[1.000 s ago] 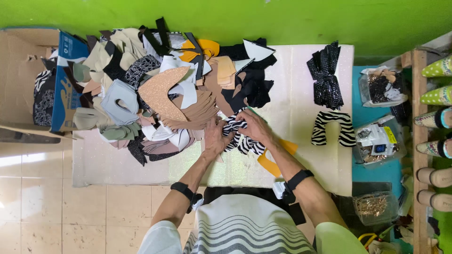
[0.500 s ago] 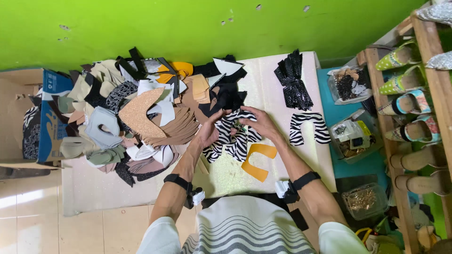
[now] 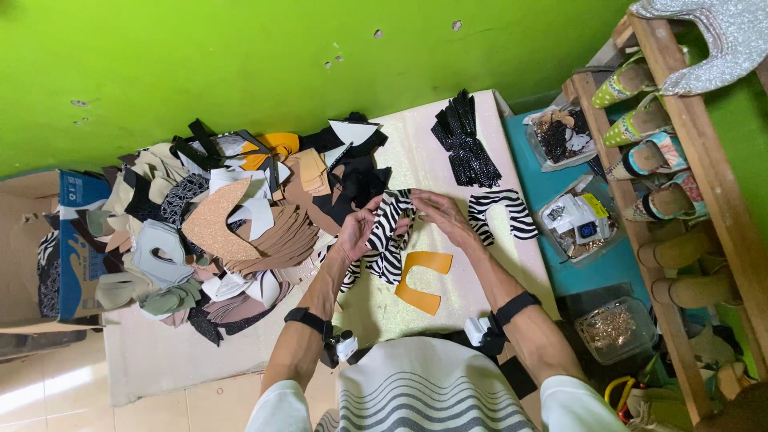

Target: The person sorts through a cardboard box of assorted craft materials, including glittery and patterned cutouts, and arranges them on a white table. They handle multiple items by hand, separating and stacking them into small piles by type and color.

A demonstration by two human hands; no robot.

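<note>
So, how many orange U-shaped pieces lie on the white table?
1 clearly: an orange U-shaped cut piece lying below the zebra-striped pieces held in both hands. Another orange piece shows in the heap; more may be hidden.

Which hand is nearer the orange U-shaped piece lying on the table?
Right. The right hand is just above the orange U-shaped piece, slightly to its right. The left hand is farther off to the upper left. Both hold the zebra-striped pieces.
</note>
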